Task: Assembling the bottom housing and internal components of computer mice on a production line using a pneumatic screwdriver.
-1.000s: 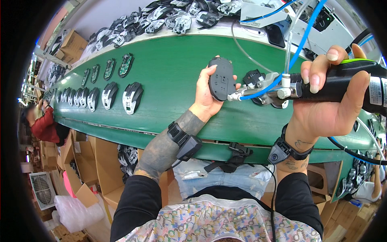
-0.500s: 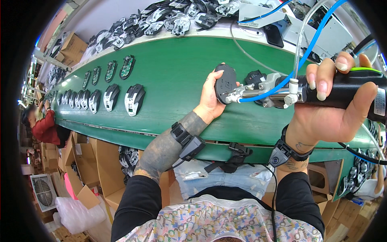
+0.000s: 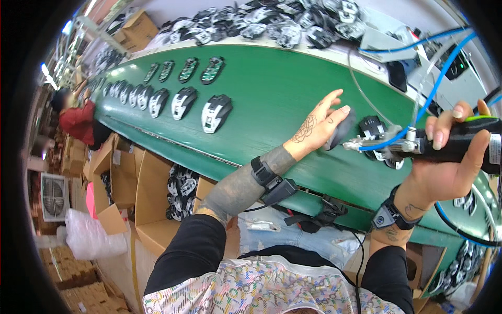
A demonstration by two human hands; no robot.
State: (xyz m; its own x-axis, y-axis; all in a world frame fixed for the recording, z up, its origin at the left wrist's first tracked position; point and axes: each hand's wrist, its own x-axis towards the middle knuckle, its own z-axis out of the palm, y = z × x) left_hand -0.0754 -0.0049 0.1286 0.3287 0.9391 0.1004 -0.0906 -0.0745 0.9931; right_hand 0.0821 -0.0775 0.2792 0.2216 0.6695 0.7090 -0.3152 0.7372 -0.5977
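Seemingly mid-fastening, our left hand (image 3: 317, 128) grips mouse (image 3: 342, 129); right hand (image 3: 441, 179) clasps driver (image 3: 444, 148) at mouse's three o'clock; next move needs steady aim.

A wide bare stretch of green table (image 3: 277, 94) at the frame's centre, between the row of mouse shells (image 3: 216, 113) and the left hand (image 3: 316, 128), leaves room for a hand to pass. Left of it, the shells and circuit boards (image 3: 212, 69) stand in the way; along the top, a heap of shells (image 3: 285, 32) does. At right, the black driver (image 3: 449, 150), blue hose (image 3: 433, 96) and clear tube (image 3: 356, 81) block passage over the mouse parts (image 3: 370, 125).
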